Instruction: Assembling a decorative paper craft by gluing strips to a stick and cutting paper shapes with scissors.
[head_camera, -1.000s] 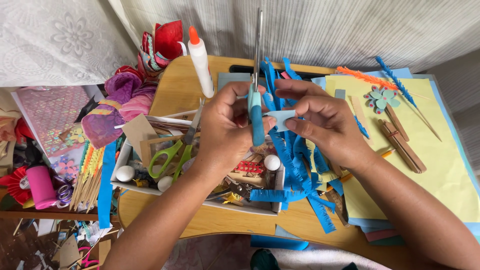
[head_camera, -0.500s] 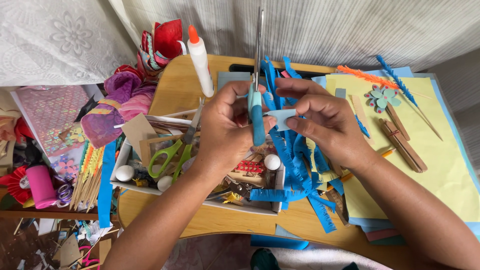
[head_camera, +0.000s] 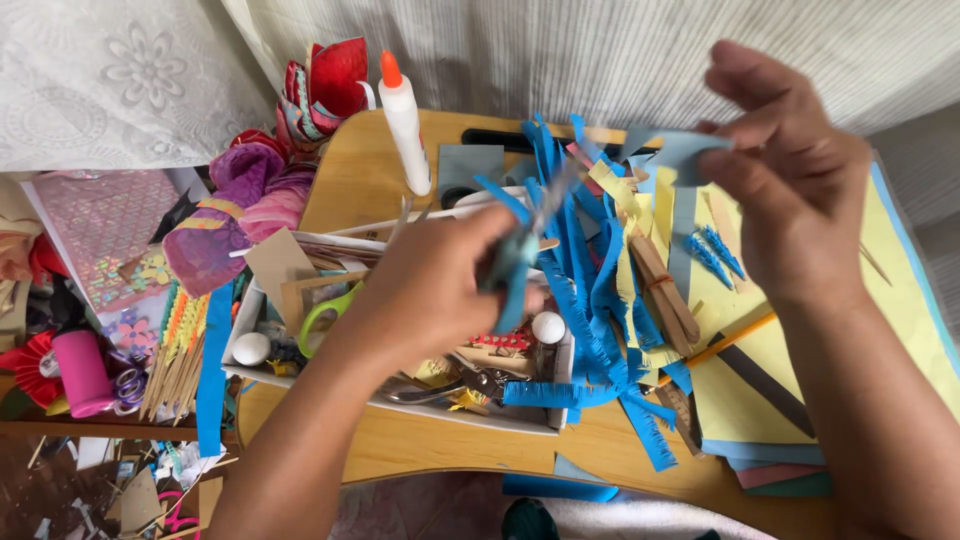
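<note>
My left hand (head_camera: 430, 290) is closed around a blue-handled cutting tool (head_camera: 520, 255), which is blurred and slants up to the right over a white tray (head_camera: 480, 412). Whether it is scissors or a knife I cannot tell. Up at the right, my right hand (head_camera: 790, 180) pinches a small pale grey-blue piece of paper (head_camera: 690, 150) between thumb and fingers. The two hands are apart, with a heap of blue fringed paper strips (head_camera: 590, 300) lying between and below them.
A white glue bottle (head_camera: 405, 120) with an orange cap stands on the wooden table (head_camera: 350, 170). The tray holds green-handled scissors (head_camera: 325, 310), pliers and a foam ball (head_camera: 548, 327). Yellow paper sheets (head_camera: 900, 300), wooden sticks (head_camera: 660, 280) and a pencil lie right; craft clutter fills the left.
The hands were together at the centre with the tool upright. Now my right hand has pulled up and right with the paper piece, and my left hand has tilted and lowered the tool.
</note>
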